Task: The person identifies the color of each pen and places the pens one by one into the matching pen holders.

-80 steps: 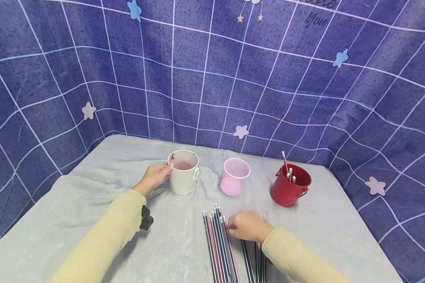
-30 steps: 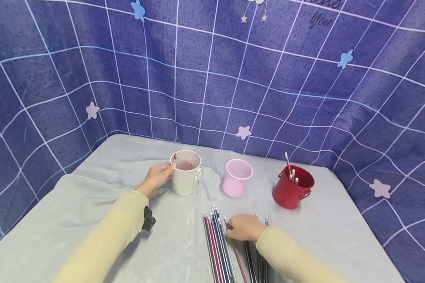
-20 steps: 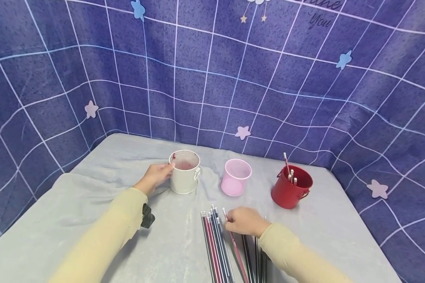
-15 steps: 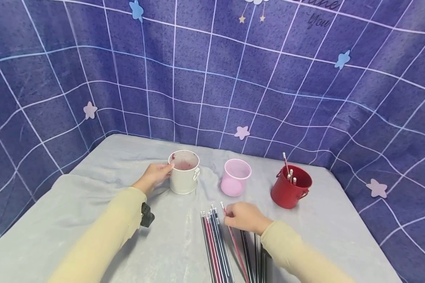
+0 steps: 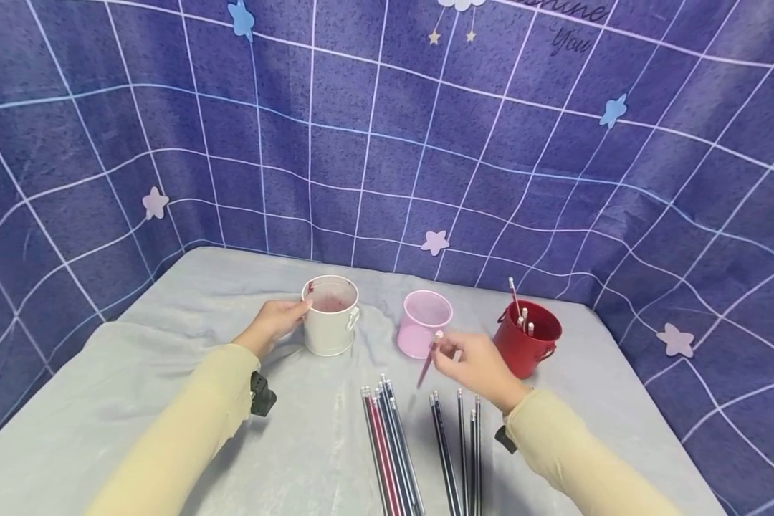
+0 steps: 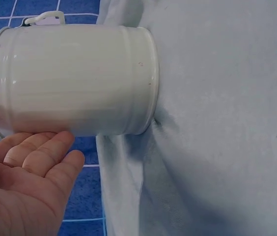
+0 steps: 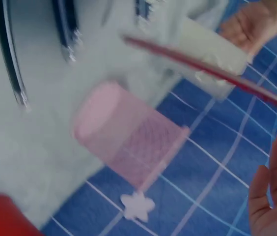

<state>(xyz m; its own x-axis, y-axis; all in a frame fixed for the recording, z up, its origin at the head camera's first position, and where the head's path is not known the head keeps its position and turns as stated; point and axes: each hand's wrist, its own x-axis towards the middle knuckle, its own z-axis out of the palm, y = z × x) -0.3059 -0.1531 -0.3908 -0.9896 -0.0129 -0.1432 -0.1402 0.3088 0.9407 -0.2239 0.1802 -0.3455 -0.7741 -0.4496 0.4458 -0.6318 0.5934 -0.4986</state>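
My left hand (image 5: 272, 322) holds the white metal bucket (image 5: 329, 335) at its left side, thumb at the rim. In the left wrist view its fingers (image 6: 45, 152) lie against the bucket's wall. My right hand (image 5: 482, 367) pinches a red pencil (image 5: 426, 369) near its eraser end, raised off the table in front of the pink cup (image 5: 414, 341). The pencil slants down to the left. In the right wrist view that red pencil (image 7: 202, 66) crosses in front of the white bucket, slightly blurred.
A red bucket (image 5: 511, 350) with several pencils in it stands at the right, partly behind my right hand. Dark and red pencils (image 5: 390, 444) lie bunched at front centre. Several dark pencils (image 5: 446, 451) lie right of them. A purple cloth (image 5: 374, 129) hangs behind.
My right hand has drawn a red pencil out from the pencils on the table and lifted it up and forward, towards the pink cup. The left hand stays on the white bucket.
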